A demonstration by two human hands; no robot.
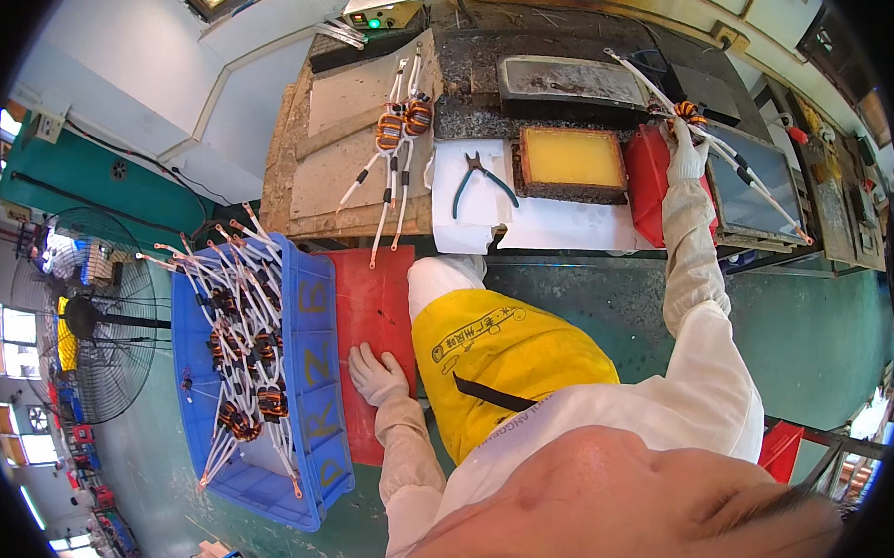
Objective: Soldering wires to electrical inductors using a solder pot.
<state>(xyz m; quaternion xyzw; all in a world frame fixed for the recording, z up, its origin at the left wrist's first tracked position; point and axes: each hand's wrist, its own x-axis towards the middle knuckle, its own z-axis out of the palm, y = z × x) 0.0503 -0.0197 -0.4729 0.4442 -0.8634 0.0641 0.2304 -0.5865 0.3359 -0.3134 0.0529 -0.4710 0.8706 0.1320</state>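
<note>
My gloved right hand (686,154) is closed on a ring-shaped copper coil (690,113) with long white leads, at the right of the workbench. Its leads stretch to the upper left and lower right, and a red bin (646,185) stands just under the hand. Lower down, my gloved left hand (377,374) lies flat with fingers apart on a red board (370,302), holding nothing. Two more coils (401,124) with white leads rest on the bench's left part. Many similar coils (240,328) fill a blue crate (317,384) beside the red board.
Blue-handled cutters (481,186) lie on white paper (564,224). Beyond are a dark-framed tray of yellow material (573,160) and a grey metal pan (573,82). A grey-topped box (752,191) stands at right. A large fan (81,315) stands left of the crate.
</note>
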